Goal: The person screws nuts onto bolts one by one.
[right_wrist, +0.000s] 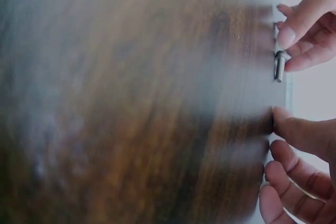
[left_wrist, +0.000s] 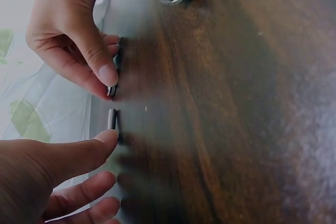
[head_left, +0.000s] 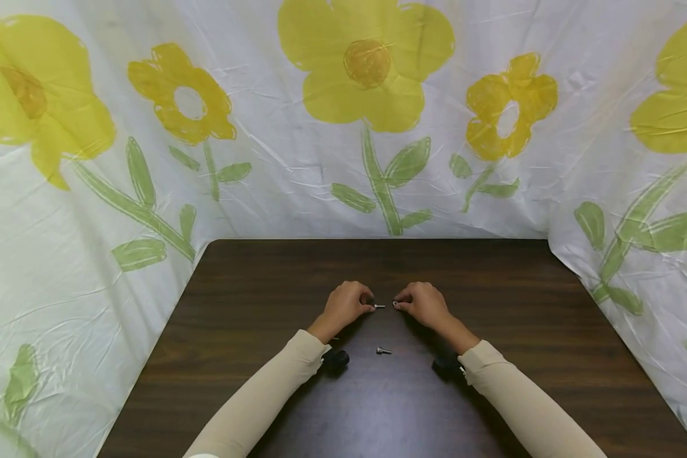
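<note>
Between thumb and fingers, my left hand pinches a small metal bolt. Its threaded shank sticks out past the thumb tip, towards the other hand. Across a narrow gap, my right hand pinches a small metal ring, seemingly a nut or washer, at its fingertips. Bolt and ring are apart, just over the tabletop. Nearer the front lies a second bolt, a socket-head screw with a ridged rim in the left wrist view. The right wrist view hides the ring behind the right fingers.
The dark wood-grain table spreads around both hands. Behind it and along its sides hangs a white curtain with yellow flowers. Black wrist devices sit under the cream sleeves.
</note>
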`<state>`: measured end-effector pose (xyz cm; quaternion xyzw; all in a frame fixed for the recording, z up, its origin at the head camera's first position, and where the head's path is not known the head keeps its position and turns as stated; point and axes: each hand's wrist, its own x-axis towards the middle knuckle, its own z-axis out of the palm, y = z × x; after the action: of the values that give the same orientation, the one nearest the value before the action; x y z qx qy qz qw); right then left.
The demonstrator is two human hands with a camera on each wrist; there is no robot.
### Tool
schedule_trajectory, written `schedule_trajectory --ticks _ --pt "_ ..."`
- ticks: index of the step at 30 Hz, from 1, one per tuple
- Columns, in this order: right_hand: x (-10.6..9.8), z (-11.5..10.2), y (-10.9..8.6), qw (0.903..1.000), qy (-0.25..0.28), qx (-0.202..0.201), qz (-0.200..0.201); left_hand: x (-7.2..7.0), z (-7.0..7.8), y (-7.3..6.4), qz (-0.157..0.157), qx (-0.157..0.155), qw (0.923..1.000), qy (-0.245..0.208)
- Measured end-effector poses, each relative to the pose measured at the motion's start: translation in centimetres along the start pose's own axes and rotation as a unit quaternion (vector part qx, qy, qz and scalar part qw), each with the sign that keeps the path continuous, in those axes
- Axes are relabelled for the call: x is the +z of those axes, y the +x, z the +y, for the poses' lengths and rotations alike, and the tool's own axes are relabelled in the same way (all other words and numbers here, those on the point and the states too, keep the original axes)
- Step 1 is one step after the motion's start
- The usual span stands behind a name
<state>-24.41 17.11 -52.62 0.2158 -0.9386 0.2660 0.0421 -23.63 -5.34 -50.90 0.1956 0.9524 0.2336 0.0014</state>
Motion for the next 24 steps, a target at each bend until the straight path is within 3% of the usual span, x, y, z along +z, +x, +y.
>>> schedule_trajectory --ticks 10,24 --pt "-0.03 -0.2 -0.06 0.9942 -0.057 -0.091 -0.005 0.62 -0.02 0.18 0.018 0.009 0.9998 0.008" --pt "-0.87 -0.39 -0.33 0.9933 0.013 -0.115 -0.008 0.8 -0.11 0.2 0.006 0.016 0.9998 -0.009"
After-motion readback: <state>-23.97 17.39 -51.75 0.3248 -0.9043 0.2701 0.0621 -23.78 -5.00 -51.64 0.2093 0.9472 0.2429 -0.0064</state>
